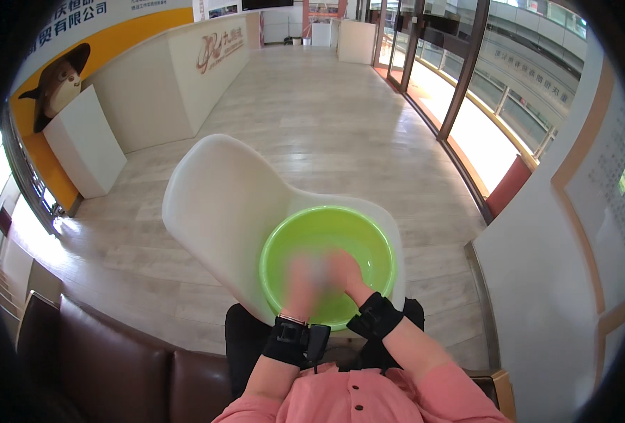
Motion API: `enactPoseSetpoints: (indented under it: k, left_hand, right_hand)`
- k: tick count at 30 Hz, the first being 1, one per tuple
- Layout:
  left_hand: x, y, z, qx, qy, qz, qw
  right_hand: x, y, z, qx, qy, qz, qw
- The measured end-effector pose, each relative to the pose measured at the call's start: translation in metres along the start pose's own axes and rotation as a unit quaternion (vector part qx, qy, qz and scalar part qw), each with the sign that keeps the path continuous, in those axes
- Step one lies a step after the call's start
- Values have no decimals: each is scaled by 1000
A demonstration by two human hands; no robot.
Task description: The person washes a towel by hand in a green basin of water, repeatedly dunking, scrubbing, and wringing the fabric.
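Note:
Over the bright green plastic basin (pixel 379 243), my two hands are close together. Motion smears my left hand (pixel 301 282), so its fingers do not show clearly. Beside it, my right hand (pixel 343 271) is curled inward, with its fingers closed. A small greyish-white blur (pixel 319 269) lies between the hands; its kind cannot be made out. The basin rests on the seat of a white moulded chair (pixel 221 190) in front of my knees. A shiny surface shows inside the basin, perhaps water. Black bands wrap both my wrists.
A brown leather sofa (pixel 115 352) is behind and to my left. A white wall panel (pixel 531 296) stands close on the right, glass doors (pixel 439 70) beyond it. At the far left are a white counter (pixel 150 92) and a white pedestal (pixel 87 144) on the wood-look floor (pixel 312 127).

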State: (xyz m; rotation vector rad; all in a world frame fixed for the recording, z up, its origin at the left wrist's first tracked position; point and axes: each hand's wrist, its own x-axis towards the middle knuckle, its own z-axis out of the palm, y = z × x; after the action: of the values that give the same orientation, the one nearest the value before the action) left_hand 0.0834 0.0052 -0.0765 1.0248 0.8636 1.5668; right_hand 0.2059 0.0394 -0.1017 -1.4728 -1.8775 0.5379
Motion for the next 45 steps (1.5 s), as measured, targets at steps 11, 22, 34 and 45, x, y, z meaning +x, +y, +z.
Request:
enactPoseSetpoints:
  k: [11,22,34,45]
  left_hand:
    - [-3,-15,-9,-43,-42,-43,997]
    - [-28,46,12,-206,-23,-169,964]
    - [-38,41,9,-257,40,-213,942]
    - [-9,-13,-5,-51,48,-63,996]
  right_hand:
    - [-10,-30,-37,331,-58,90,938]
    - [-22,-81,-13,47,-48,-155,986]
    - [-31,-91,-17,-72,-7,-205,976]
    - [-5,-49,-47,29,-45,46,998]
